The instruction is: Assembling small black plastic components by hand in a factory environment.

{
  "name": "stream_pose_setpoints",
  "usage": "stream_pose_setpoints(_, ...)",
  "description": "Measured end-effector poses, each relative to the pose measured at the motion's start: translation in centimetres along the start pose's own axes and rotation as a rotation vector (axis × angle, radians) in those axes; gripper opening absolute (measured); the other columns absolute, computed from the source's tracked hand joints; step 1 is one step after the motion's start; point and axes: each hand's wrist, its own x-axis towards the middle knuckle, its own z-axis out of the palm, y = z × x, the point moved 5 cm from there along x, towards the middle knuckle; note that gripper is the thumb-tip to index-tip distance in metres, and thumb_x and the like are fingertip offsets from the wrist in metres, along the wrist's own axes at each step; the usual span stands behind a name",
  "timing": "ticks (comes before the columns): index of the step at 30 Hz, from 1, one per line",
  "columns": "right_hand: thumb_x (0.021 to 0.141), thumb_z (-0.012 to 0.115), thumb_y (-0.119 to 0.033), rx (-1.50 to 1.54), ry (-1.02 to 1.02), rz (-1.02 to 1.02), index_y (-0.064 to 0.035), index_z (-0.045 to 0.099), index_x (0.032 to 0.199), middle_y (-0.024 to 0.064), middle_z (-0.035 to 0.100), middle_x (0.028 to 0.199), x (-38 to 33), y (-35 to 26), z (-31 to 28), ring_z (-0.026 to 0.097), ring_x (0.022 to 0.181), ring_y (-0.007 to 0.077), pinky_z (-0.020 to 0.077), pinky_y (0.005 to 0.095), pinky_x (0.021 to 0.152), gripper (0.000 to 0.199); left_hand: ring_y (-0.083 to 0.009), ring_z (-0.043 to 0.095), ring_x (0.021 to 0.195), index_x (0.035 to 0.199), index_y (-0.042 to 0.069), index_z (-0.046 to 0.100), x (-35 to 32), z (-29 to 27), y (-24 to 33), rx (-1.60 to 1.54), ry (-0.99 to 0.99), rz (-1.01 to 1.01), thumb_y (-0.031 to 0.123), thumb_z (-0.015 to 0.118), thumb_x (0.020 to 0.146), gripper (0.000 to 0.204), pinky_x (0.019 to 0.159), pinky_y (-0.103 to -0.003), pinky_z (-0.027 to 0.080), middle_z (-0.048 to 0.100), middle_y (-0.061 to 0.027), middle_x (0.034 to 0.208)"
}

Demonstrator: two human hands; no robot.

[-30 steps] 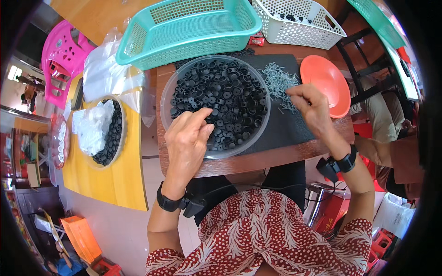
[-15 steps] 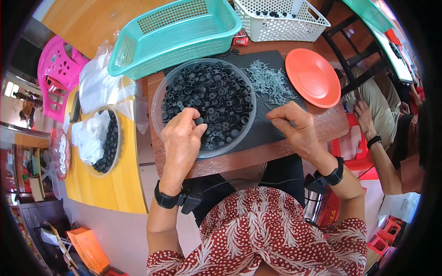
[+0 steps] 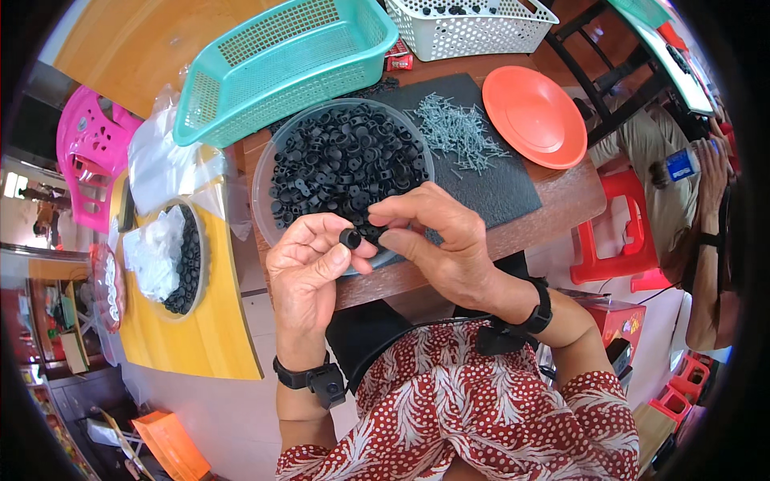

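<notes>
My left hand [image 3: 309, 268] pinches a small black cap [image 3: 350, 238] with a round hollow between thumb and fingers, just over the near rim of a clear round tub. Close by on its right is my right hand [image 3: 441, 240], thumb and forefinger bent toward each other beside the cap; whatever they hold is too small to make out. The tub [image 3: 263, 180] is heaped with black caps [image 3: 345, 160] of the same sort. Thin silvery screws [image 3: 457, 132] lie in a loose pile on a dark mat [image 3: 505, 188] to the right of the tub.
A green basket [image 3: 281, 76] and a white basket [image 3: 473, 36] stand behind the tub. An orange-red plate [image 3: 535, 116] sits at the right. Another tub [image 3: 196, 301] with black pieces and plastic bags rests on a yellow table [image 3: 188, 345]. A person's hand [image 3: 710, 180] holds a blue-labelled bottle [image 3: 682, 164].
My left hand has lifted a black cap out of the heap and turned it upward. From beside the screws my right hand has moved left to meet it. The view has shifted slightly.
</notes>
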Motion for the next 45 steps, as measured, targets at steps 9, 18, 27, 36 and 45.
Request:
stream_pose_setpoints(9,0.069,0.065,0.003,-0.065,-0.032,-0.203,-0.0023,0.064,0.091,0.0073,0.063,0.081,0.1,-0.9,0.8,0.056,0.071,0.0212,0.0411,0.0320,0.066,0.023,-0.0202,0.063,0.067,0.098,-0.006,0.056,-0.4,0.5,-1.1,-0.126,0.017,-0.025,0.000,0.066,0.078,0.023,0.061,-0.027,0.052,0.063,-0.0136,0.087)
stream_pose_setpoints(18,0.063,0.068,0.003,-0.191,-0.023,-0.336,-0.0019,0.062,0.094,0.0109,0.060,0.088,-0.3,-1.4,0.9,0.053,0.074,0.0278,0.0449,0.0340,0.062,0.032,-0.0141,0.060,0.065,0.093,-0.005,0.059,-0.2,1.2,-1.3,-0.060,0.066,-0.048,0.002,0.065,0.081,0.015,0.059,-0.023,0.050,0.063,-0.0098,0.086)
stream_pose_setpoints(27,0.064,0.065,0.005,-0.266,-0.085,-0.272,-0.0028,0.065,0.088,0.0086,0.062,0.086,-0.8,-0.6,-1.0,0.055,0.074,0.0267,0.0455,0.0335,0.062,0.026,-0.0148,0.063,0.073,0.095,-0.005,0.059,-0.2,2.3,-2.4,-0.020,-0.005,-0.205,0.001,0.064,0.081,0.016,0.062,-0.024,0.052,0.064,-0.0102,0.085)
stream_pose_setpoints(36,0.064,0.067,0.007,-0.382,0.040,-0.172,-0.0021,0.062,0.083,0.0108,0.060,0.078,-0.3,1.0,-3.8,0.055,0.073,0.0283,0.0447,0.0359,0.063,0.022,-0.0118,0.059,0.070,0.098,-0.006,0.059,-0.6,0.1,0.7,0.433,0.210,0.076,0.003,0.062,0.084,0.016,0.064,-0.021,0.048,0.064,-0.0098,0.082)
stream_pose_setpoints(45,0.061,0.058,0.007,-0.815,-0.049,-0.266,-0.0015,0.062,0.080,0.0097,0.052,0.073,0.1,3.8,-6.1,0.049,0.071,0.0278,0.0418,0.0361,0.060,0.021,-0.0199,0.056,0.073,0.084,0.001,0.064,-0.9,-2.1,5.4,1.535,0.193,0.538,-0.001,0.069,0.069,0.016,0.070,-0.032,0.043,0.062,-0.0067,0.076)
